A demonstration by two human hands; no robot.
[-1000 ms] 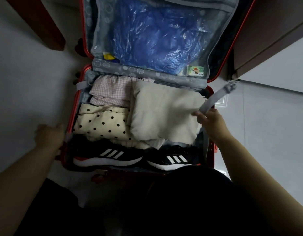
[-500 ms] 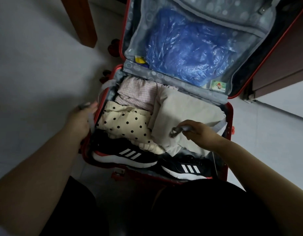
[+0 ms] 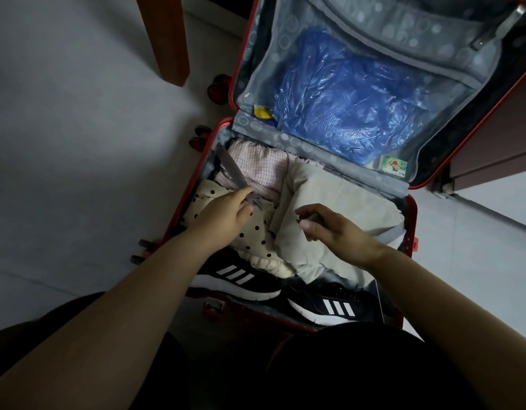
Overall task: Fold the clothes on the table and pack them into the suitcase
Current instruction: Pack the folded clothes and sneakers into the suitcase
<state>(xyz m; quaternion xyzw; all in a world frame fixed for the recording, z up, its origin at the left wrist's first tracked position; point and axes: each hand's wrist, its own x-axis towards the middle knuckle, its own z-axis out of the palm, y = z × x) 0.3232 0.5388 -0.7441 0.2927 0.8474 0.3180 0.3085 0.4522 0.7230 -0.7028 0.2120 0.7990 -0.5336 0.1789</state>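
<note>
Red hard-shell plastic framed the open suitcase [image 3: 412, 214] on the pale grey floor [image 3: 63, 143], its lid thrown back on the far side from the person bent over it. Folded clothes lay packed in the near half: a pink checked garment [image 3: 261, 167] at the far left, a cream garment with black polka dots [image 3: 255, 235] just in front of it, and a larger beige folded garment [image 3: 338, 202] beside both on the right. A black trainer with three white stripes [image 3: 238, 275] and its matching twin [image 3: 329, 306] lay along the near wall, touching the clothes.

The person's left hand [image 3: 223, 213] was over the polka-dot garment, fingers curled round the end of the left-side grey webbing strap [image 3: 230, 168], which ran back across the checked garment to the left wall. The right hand [image 3: 338, 232] was above the beige garment, thumb and forefinger pinching a small dark buckle [image 3: 313, 216]; the right-side grey webbing strap [image 3: 389, 235] led from under that hand to the right wall. The two strap ends were near each other but apart.

Behind the lid's grey mesh pocket [image 3: 451, 96] sat a crinkled blue plastic bag [image 3: 344, 108], a small yellow packet [image 3: 263, 112] and a small green printed card [image 3: 393, 167]. A brown wooden table leg [image 3: 167, 39] stood on the floor near the suitcase's dark red wheels [image 3: 217, 87].
</note>
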